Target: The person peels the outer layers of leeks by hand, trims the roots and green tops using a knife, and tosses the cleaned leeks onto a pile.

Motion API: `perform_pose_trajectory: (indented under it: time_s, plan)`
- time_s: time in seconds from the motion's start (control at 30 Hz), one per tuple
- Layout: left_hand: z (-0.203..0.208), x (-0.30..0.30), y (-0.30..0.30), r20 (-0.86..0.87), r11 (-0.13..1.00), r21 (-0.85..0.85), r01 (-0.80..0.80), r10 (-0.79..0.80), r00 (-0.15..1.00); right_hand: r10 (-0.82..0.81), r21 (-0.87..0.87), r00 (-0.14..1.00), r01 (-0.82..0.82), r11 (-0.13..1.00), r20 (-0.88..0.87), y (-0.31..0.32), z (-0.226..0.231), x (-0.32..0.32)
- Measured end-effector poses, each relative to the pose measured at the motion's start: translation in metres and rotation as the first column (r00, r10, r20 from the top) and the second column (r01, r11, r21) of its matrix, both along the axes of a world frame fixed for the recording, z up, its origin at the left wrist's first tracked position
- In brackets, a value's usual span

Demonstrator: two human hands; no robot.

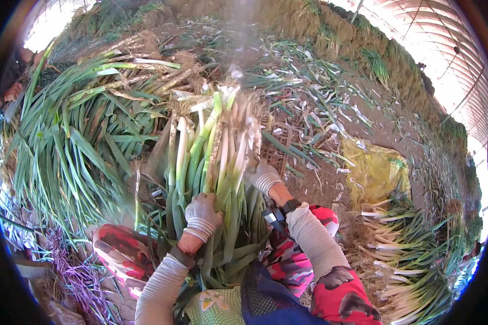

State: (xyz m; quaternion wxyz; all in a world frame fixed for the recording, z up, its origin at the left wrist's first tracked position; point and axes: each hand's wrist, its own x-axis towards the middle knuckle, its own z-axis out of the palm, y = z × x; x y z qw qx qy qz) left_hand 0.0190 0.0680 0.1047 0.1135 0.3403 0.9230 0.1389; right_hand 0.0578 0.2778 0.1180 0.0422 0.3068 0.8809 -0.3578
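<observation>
A thick bundle of leeks [196, 146] lies across my lap, its white stalks and roots pointing away from me and its green leaves toward me. My left hand [203, 212], in a grey glove, is closed around leek stems on top of the bundle, where white turns to green. On the bundle's right side, my right hand [264, 176], also gloved, has bent fingers against the stalks. Those fingertips are partly hidden and a little blurred, so what they grip cannot be made out. Beneath the leaves is a green checked cloth [214, 306].
A large heap of leeks [76, 141] spreads at the left. More leeks [401, 254] lie in a row at the right, below a yellow sack [375, 170]. Leaf scraps [309, 92] litter the ground ahead. Purplish strips [76, 276] lie lower left. Another person's hand [13, 92] shows far left.
</observation>
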Motion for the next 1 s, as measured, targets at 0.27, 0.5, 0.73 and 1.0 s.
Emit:
perform_pose_trajectory:
  time_s: [0.27, 0.5, 0.73, 1.0]
  plan:
    - [-0.015, -0.050, -0.013, 0.455, 0.963, 0.205, -0.175, 0.065, 0.888, 0.201, 0.049, 0.975, -0.207, 0.977, 0.097, -0.080, 0.012, 0.101]
    - [0.019, -0.011, -0.017, 0.344, 0.847, 0.445, -0.291, 0.138, 0.929, 0.150, -0.005, 0.989, -0.150, 0.989, 0.003, -0.093, 0.023, 0.142]
    - [-0.007, 0.004, -0.008, 0.328, 0.913, 0.231, -0.336, 0.252, 0.910, 0.139, 0.020, 0.990, -0.139, 0.990, 0.035, -0.089, 0.015, 0.135]
    - [0.013, 0.014, 0.000, 0.148, 0.945, 0.204, -0.258, 0.230, 0.962, 0.226, -0.015, 0.943, -0.236, 0.972, -0.246, -0.085, 0.010, 0.125]
